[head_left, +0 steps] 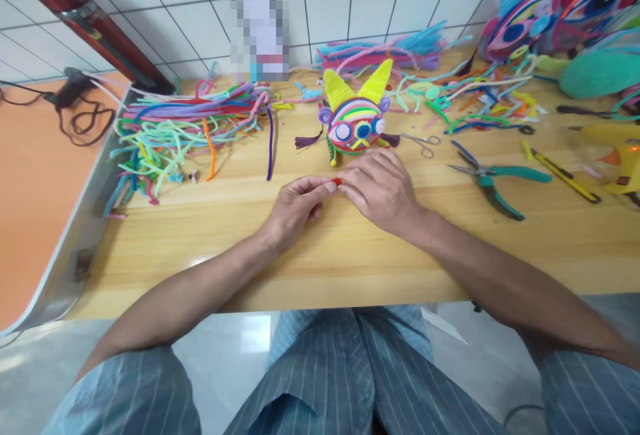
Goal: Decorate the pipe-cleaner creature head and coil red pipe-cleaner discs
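Between the fingertips of both hands is a small red piece (337, 182), perhaps coiled pipe cleaner; its full shape is hidden. My left hand (303, 205) pinches it from the left with thumb and forefinger. From the other side my right hand (383, 188) closes on it, its fingers bent over the top. Just beyond the hands stands a colourful pipe-cleaner figure (357, 125) with yellow pointed ears, round pink-and-blue eyes and dark tassels at its sides. Small scissors (425, 145) lie right of the figure.
Pipe cleaners (195, 115) lie heaped at the left, with another bundle (385, 55) at the back. Green-handled pliers (500, 178), a yellow cutter (565, 175) and a yellow glue gun (623, 158) lie at the right. More figures (525, 22) stand back right. A dark red cylinder (95, 28) leans at left.
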`<state>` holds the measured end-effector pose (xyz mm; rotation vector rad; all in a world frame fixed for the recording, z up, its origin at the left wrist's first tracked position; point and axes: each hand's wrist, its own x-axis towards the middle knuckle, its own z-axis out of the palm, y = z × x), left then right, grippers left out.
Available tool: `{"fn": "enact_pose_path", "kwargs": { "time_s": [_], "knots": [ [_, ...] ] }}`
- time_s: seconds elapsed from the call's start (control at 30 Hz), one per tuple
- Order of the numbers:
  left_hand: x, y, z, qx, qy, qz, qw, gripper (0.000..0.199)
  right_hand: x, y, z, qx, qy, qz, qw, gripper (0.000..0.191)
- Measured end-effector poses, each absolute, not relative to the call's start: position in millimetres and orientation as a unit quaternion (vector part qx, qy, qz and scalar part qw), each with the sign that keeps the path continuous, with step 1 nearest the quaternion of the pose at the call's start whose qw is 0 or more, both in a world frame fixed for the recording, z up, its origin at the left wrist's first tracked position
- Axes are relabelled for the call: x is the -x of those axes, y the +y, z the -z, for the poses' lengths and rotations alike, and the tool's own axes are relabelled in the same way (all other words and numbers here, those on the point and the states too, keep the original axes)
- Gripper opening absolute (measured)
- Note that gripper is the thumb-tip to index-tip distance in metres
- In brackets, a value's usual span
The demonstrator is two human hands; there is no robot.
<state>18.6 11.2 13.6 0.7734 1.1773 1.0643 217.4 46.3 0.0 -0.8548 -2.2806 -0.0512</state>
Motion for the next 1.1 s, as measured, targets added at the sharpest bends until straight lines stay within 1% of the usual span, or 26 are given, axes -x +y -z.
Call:
{"fn": "enact_pose_path", "kwargs": {
  "time_s": [0.13, 0.3, 0.47, 0.67, 0.87, 1.1],
  "knots": [
    [-17, 8, -13, -0.310, 0.504, -0.472, 0.653, 0.042, -215, 44, 2, 0.324, -0.869, -0.009, 0.373, 0.013],
    [-17, 3, -7, -0.316, 0.491, -0.494, 0.644, 0.036, -213, 41, 2, 0.326, -0.846, -0.080, 0.414, 0.014],
    [-20, 0, 0, -0.334, 0.492, -0.513, 0.619, 0.031, -209, 37, 1, 0.332, -0.832, -0.076, 0.437, 0.014],
    [-24, -1, -2, -0.325, 0.497, -0.520, 0.613, 0.034, -205, 31, 0, 0.361, -0.824, -0.094, 0.426, 0.014],
    [-26, 2, 0, -0.313, 0.472, -0.526, 0.634, 0.043, -204, 32, -2, 0.384, -0.805, -0.117, 0.437, 0.015],
    [-10, 11, -1, -0.381, 0.437, -0.466, 0.669, 0.044, -210, 38, -4, 0.367, -0.815, -0.151, 0.422, 0.014]
  ]
}}
